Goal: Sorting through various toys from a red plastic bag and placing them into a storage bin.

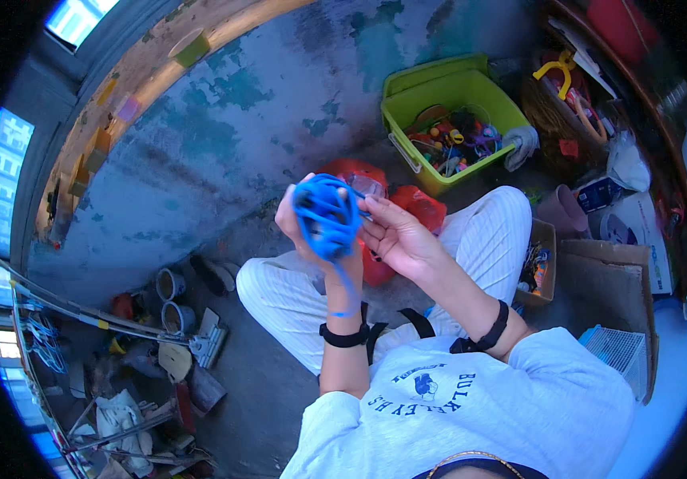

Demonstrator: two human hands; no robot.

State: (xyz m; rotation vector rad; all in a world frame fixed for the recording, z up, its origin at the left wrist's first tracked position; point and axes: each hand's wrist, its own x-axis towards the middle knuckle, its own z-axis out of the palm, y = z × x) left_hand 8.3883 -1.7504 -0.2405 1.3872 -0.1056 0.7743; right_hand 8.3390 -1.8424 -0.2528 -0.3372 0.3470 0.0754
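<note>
A tangled bundle of blue cord (328, 218) is raised in front of me, above my crossed legs. My left hand (288, 218) grips it from the left and below, with much of the palm hidden behind the loops. A loose length of the cord hangs down along my left forearm. At the bundle's right side, my right hand (400, 236) pinches a dark blue strand between thumb and fingertips. Beneath and behind both hands lies a red plastic bag (418, 206), partly covered by them.
A green plastic bin (400, 108) with small toys stands against the peeling wall. To my right are a small cardboard box (544, 263), a larger cardboard piece (610, 269) and a white wire cage (619, 353). A mop (208, 344), buckets and cloth clutter the floor at left.
</note>
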